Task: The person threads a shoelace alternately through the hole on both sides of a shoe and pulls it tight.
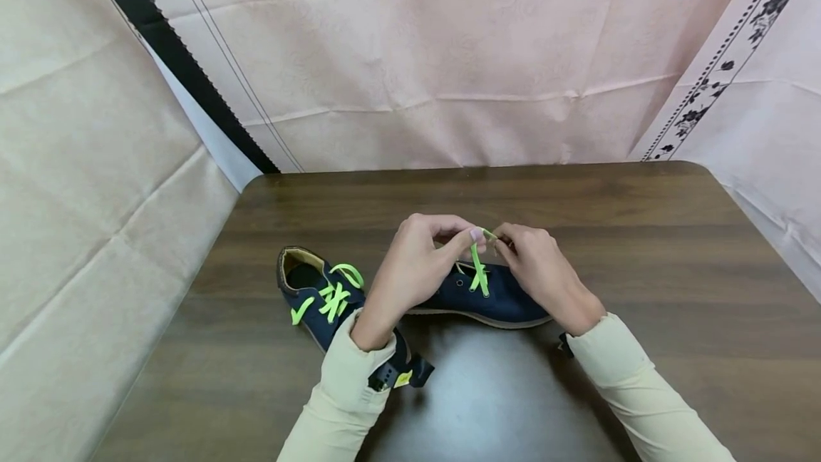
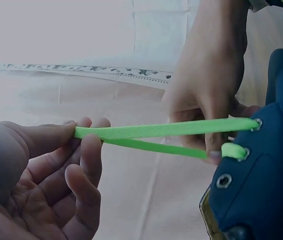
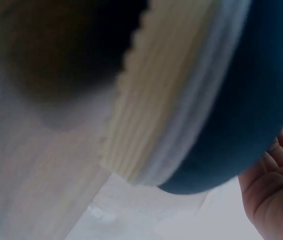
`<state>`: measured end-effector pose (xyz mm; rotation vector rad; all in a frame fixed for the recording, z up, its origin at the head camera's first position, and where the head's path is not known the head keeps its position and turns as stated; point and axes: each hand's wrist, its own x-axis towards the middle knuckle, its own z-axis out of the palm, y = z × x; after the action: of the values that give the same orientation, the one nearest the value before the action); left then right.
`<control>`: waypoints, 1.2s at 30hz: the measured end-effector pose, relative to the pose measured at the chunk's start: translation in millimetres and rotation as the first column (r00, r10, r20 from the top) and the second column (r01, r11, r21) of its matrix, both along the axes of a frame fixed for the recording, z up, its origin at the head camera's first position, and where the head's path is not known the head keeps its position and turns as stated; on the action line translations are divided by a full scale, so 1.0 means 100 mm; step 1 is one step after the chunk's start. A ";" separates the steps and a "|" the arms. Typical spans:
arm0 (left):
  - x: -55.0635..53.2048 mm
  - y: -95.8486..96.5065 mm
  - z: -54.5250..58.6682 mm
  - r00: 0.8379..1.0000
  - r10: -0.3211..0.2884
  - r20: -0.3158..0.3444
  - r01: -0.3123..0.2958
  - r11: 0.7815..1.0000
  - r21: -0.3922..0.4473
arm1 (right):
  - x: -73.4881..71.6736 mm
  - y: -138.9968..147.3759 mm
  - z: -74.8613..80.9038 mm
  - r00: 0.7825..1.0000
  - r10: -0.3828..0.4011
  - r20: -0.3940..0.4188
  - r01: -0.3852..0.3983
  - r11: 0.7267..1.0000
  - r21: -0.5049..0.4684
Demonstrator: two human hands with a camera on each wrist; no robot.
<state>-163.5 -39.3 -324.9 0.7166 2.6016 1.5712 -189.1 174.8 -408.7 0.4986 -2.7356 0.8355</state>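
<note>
A navy shoe (image 1: pixel 513 298) lies side-on on the table between the two hands, its toe towards the right. Bright green shoelace (image 1: pixel 477 269) runs through its upper metal eyelets. My left hand (image 1: pixel 423 255) pinches this lace between thumb and fingers above the shoe, and the left wrist view shows the lace (image 2: pixel 166 129) stretched taut from an eyelet. The lace's other stretch reaches the fingers of my right hand (image 1: pixel 541 262), which pinch it close to the eyelets. In the right wrist view, the shoe's toe and ribbed sole (image 3: pixel 156 95) partly hide the right hand (image 3: pixel 276 195).
A second navy shoe (image 1: pixel 308 305) with green laces stands left of my left forearm, which partly covers it. The brown wooden table (image 1: pixel 641 234) has its far edge against a pale patterned cloth (image 1: pixel 449 55). Dark straps sit at the cuffs.
</note>
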 end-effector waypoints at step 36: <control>-0.24 0.03 -0.37 0.999 -0.044 0.003 0.040 0.867 -0.496 | 0.01 -0.03 -0.03 0.911 0.182 0.371 0.037 0.858 -0.512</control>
<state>-187.3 -36.4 -361.9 0.7174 2.7866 0.8129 -188.0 172.0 -411.8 0.3431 -2.6696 1.8008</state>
